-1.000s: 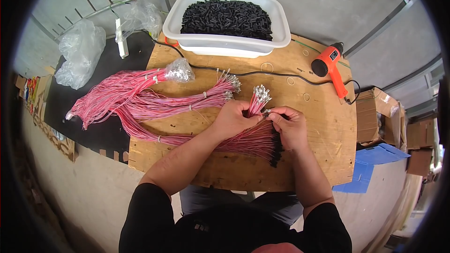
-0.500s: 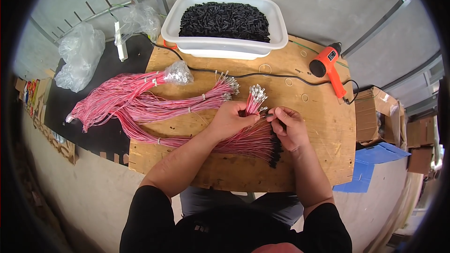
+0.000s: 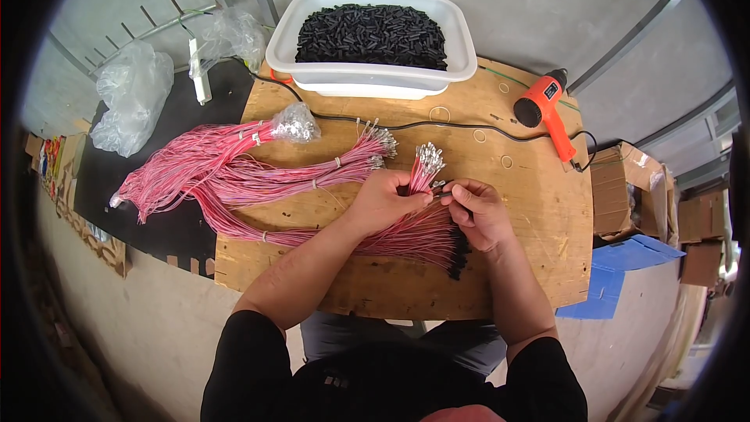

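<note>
My left hand (image 3: 391, 202) is closed around a bundle of pink wires (image 3: 422, 180) whose silvery terminal ends (image 3: 429, 158) stick up above the fist. Close beside it, my right hand (image 3: 478, 209) pinches a small black sleeve (image 3: 445, 194) at the end of one wire, level with my left thumb. Below both hands, many pink wires (image 3: 398, 244) fan out to the right, and black sleeves (image 3: 459, 254) cover their ends. Two more tied bundles of pink wire (image 3: 312, 176) lie to the left, one with a clear plastic bag (image 3: 297, 123) over its terminals.
A white tub (image 3: 285, 66) of short black sleeves stands at the back of the wooden table (image 3: 539, 266). An orange heat gun (image 3: 553, 121) lies at the back right, its black cable (image 3: 375, 118) crossing the table. Plastic bags (image 3: 137, 98) and a white power strip (image 3: 200, 70) sit left.
My right hand has shifted slightly left, bringing the black sleeve closer to my left thumb. My left hand keeps its hold on the wire bundle.
</note>
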The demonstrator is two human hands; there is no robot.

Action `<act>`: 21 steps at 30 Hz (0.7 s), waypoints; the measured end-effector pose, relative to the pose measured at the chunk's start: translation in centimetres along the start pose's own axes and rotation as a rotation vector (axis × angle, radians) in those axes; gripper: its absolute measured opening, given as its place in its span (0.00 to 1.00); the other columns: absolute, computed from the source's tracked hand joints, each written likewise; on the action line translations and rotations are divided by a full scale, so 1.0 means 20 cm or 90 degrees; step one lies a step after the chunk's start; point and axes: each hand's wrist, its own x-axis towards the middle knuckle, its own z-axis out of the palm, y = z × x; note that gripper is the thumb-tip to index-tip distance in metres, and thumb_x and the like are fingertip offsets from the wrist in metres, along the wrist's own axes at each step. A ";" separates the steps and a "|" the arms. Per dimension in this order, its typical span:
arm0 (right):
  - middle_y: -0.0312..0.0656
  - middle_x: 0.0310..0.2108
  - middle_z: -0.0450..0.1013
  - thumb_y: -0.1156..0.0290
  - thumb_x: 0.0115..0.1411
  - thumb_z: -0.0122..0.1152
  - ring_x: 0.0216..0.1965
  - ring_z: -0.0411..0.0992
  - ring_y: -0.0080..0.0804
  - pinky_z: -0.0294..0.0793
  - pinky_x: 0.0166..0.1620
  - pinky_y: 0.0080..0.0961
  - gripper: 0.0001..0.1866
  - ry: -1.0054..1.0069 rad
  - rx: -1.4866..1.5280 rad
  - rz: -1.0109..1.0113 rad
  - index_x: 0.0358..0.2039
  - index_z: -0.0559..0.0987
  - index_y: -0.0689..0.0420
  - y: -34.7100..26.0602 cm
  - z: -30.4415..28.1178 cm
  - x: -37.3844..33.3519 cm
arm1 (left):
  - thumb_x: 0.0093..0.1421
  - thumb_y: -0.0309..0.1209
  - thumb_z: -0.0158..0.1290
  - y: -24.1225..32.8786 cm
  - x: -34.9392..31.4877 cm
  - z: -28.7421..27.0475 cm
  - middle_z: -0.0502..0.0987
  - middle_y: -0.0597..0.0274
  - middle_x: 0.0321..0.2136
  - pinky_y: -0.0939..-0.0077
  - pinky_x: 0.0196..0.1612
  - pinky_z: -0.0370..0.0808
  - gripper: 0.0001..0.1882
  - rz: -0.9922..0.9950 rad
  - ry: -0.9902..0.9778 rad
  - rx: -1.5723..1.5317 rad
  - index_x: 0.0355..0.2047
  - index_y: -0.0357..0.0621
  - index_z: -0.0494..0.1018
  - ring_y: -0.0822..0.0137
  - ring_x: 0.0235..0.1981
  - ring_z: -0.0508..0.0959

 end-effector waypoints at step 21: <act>0.32 0.25 0.75 0.76 0.62 0.65 0.20 0.60 0.12 0.56 0.23 0.12 0.08 0.121 -0.162 -0.182 0.41 0.82 0.65 -0.01 0.05 -0.02 | 0.57 0.30 0.66 -0.02 0.00 0.03 0.84 0.60 0.28 0.78 0.33 0.76 0.10 0.050 0.041 0.061 0.38 0.38 0.82 0.78 0.28 0.79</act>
